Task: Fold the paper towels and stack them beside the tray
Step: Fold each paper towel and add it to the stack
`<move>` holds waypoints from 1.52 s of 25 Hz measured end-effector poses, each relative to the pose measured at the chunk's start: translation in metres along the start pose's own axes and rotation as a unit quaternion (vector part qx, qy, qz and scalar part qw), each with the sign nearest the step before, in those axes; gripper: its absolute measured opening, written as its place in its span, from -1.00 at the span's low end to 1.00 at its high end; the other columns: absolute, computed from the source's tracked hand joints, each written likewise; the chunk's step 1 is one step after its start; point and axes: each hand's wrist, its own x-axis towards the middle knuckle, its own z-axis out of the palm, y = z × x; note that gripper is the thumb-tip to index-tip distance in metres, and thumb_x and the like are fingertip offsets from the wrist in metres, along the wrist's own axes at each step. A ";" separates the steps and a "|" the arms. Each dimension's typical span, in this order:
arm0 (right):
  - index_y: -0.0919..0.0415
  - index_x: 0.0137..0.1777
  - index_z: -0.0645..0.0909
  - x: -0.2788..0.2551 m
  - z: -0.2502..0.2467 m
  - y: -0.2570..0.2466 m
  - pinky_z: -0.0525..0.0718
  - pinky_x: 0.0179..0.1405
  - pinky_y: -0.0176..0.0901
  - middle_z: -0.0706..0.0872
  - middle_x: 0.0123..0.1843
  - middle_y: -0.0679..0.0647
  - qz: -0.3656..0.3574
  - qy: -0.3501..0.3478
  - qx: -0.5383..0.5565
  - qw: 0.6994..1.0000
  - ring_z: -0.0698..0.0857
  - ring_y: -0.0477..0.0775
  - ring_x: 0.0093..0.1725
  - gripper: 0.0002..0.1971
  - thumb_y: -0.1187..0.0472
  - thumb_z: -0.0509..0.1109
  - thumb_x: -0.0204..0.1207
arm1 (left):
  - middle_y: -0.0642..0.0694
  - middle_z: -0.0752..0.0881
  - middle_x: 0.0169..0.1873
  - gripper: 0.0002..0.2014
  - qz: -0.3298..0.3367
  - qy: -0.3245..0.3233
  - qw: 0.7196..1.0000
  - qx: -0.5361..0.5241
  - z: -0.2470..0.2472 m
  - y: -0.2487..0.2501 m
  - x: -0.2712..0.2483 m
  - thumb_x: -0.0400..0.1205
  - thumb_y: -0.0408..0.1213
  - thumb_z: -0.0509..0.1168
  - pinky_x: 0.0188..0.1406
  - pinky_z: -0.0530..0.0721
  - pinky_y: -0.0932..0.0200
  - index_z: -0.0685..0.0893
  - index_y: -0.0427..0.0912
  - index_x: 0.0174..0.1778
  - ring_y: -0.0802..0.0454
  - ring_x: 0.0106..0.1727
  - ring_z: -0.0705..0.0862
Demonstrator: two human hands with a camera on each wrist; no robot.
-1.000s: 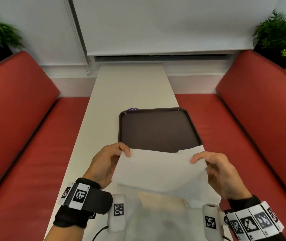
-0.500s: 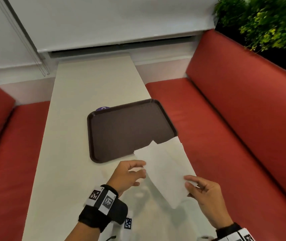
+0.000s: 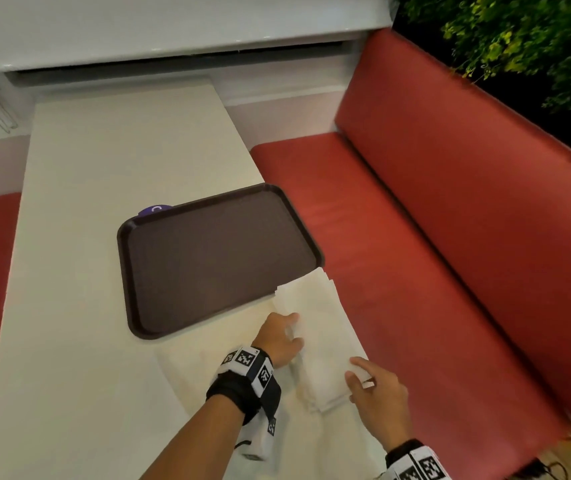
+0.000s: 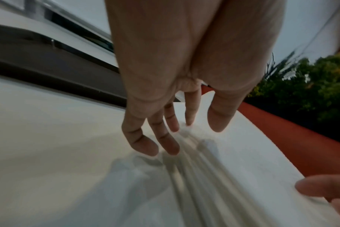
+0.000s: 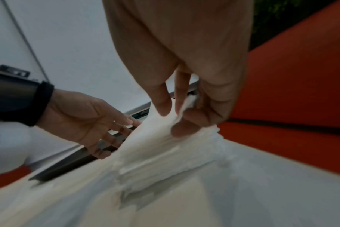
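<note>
A: So, start at the grip. The right hand (image 5: 184, 86) pinches the near corner of the top folded towel (image 3: 315, 327) between thumb and fingers, and that corner is lifted a little off the stack (image 3: 325, 393) below.

B: And the left hand (image 3: 279, 337)?

A: Fingers straight and loose, clamped on nothing. The tips come down on the left edge of the same towel; the wrist view is blurred, so I can't say for sure they are pressing yet.

B: Where does the stack sit?

A: On the table (image 3: 79, 237), just beside the near right corner of the brown tray (image 3: 214, 258), with the towels' far end touching or slightly over the tray rim, and close to the table edge by the red bench (image 3: 398, 271).

B: How would you finish this well?

A: I judge the step is laying this towel onto the pile. Lower the pinched corner square to the layers beneath, keep the left fingers flat to pin the edge, then let go and smooth outward. Releasing early could let the fold spring open, and a careless push could slide the pile toward the bench.
</note>
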 end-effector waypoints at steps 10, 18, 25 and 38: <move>0.00 0.13 0.72 -0.024 0.005 -0.055 0.58 -0.02 -0.12 0.54 0.02 0.04 -0.192 0.046 -0.116 0.973 0.55 0.02 -0.02 -0.73 0.07 0.54 0.43 | 0.06 0.63 -0.02 -0.69 0.032 0.128 0.986 -0.100 -0.060 -0.058 -0.132 0.60 -0.12 0.32 -0.19 0.56 0.43 0.59 0.35 0.21 0.08 -0.18 0.66; 0.10 0.64 0.07 -0.096 0.169 -0.092 0.30 0.50 0.04 0.24 0.58 0.09 -0.308 -0.301 -0.337 0.837 0.29 0.12 0.54 -0.15 -0.31 0.27 0.49 | 0.03 0.76 -0.28 -0.62 -0.112 0.333 0.912 -0.213 -0.038 -0.178 -0.306 0.52 -0.33 0.41 -0.19 0.67 0.12 0.70 0.41 -0.14 -0.05 -0.38 0.72; 0.21 0.29 0.50 -0.122 0.210 -0.082 0.61 0.00 -0.10 0.65 0.11 0.15 -0.276 -0.294 -0.259 0.878 0.63 0.15 0.12 -0.68 0.08 0.30 0.61 | -0.02 0.72 -0.44 -0.63 -0.171 0.416 0.830 -0.329 0.028 -0.217 -0.360 0.51 -0.35 0.42 -0.35 0.55 0.35 0.73 0.37 -0.21 0.01 -0.43 0.62; 0.23 -0.13 0.58 -0.083 0.131 -0.148 0.50 -0.40 -0.52 0.68 -0.27 0.00 -0.331 -0.169 -0.014 0.928 0.58 -0.16 -0.37 -0.83 0.22 0.24 0.66 | -0.09 0.24 0.35 -0.31 -0.299 0.218 0.927 0.054 0.045 -0.225 -0.294 0.58 0.19 0.13 0.35 0.39 -0.11 -0.15 0.45 0.53 -0.02 0.39 0.42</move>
